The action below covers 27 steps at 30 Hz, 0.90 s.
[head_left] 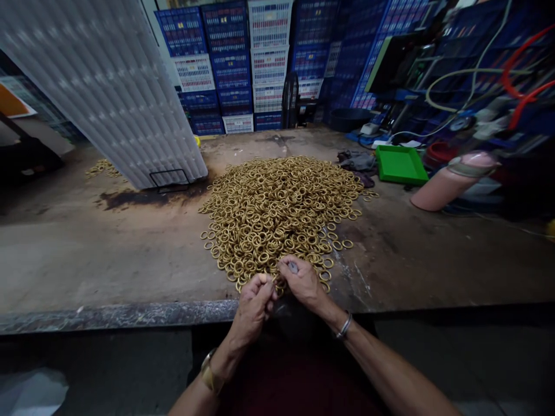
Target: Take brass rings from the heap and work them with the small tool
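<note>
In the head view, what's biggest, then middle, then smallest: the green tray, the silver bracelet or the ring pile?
1. Ring pile
2. Green tray
3. Silver bracelet

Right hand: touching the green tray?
Apart. The head view shows tabletop between the right hand, at the near edge of the ring pile, and the green tray farther back.

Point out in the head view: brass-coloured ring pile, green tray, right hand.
Ring pile [281, 202]: head view, middle of the heap.
Green tray [401, 164]: head view, bare inside floor.
Right hand [307, 284]: head view, back of the hand.
</note>
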{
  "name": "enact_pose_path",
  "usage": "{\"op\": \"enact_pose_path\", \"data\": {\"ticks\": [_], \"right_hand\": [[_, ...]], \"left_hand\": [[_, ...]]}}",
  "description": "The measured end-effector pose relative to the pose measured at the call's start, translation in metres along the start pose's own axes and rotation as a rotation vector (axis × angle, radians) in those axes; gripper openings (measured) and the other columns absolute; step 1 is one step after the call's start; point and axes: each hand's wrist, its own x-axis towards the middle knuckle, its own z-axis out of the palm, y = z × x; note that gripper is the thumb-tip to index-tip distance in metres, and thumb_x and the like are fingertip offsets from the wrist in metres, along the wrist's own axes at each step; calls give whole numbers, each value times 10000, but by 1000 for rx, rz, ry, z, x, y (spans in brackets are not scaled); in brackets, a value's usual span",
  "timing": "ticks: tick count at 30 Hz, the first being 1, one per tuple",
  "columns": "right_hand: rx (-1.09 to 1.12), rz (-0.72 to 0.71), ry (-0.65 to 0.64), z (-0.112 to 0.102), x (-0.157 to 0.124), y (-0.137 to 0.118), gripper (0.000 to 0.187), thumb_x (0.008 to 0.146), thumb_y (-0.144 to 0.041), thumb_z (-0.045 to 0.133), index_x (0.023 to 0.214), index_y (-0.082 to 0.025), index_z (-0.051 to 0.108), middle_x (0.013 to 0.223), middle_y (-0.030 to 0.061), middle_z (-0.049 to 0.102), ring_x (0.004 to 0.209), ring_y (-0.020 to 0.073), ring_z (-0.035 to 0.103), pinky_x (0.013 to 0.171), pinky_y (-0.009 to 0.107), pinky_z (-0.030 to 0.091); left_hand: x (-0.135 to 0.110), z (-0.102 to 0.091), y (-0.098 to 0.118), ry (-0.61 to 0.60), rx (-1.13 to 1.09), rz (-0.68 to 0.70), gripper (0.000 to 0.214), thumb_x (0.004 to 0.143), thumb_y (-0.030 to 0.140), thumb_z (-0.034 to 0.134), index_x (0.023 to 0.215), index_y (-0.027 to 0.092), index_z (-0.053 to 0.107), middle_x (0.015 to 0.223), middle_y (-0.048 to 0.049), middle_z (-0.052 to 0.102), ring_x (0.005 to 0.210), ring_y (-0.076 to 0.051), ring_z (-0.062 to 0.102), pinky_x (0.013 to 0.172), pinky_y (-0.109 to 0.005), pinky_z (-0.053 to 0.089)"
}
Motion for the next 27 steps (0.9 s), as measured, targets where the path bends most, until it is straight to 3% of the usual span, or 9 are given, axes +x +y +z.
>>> {"op": "enact_pose_path", "data": {"ticks": [2,6,10,21,27], "right_hand": [[-128,-93,21,-3,-2,2,222,801,-303,429,632,-180,502,522,-44,414,487,83,358,487,197,278],[-373,-241,-124,-5,-13,3,114,757,-180,444,676,-189,524,561,-22,509,519,96,420,517,213,255],[-519,-219,-187,-2,-19,-2,103,701,-126,443,679,-192,520,598,3,567,537,114,460,518,231,230],[-673,-137,-241,-1,-16,-9,128,731,-142,451,771,-199,560,653,19,615,570,126,503,525,251,205],[-761,-93,-107,-10,-1,2,130,772,-185,435,793,-197,562,670,23,626,573,131,516,527,255,207]], "left_hand": [[-1,1,-1,10,-47,2,273,786,442,529,767,177,472,608,54,457,409,-28,318,377,-155,214],[-1,2,-4,41,-70,22,283,783,448,536,773,172,475,612,53,455,420,-27,330,383,-151,217],[-1,3,-4,51,-58,19,306,774,468,536,752,172,463,598,56,454,417,-28,328,384,-151,213],[-5,1,-6,94,-13,33,302,798,454,513,710,176,434,565,65,443,412,-27,325,390,-151,228],[-28,5,7,-103,-158,-40,252,782,405,566,744,183,453,563,59,475,396,-33,343,369,-153,234]]}}
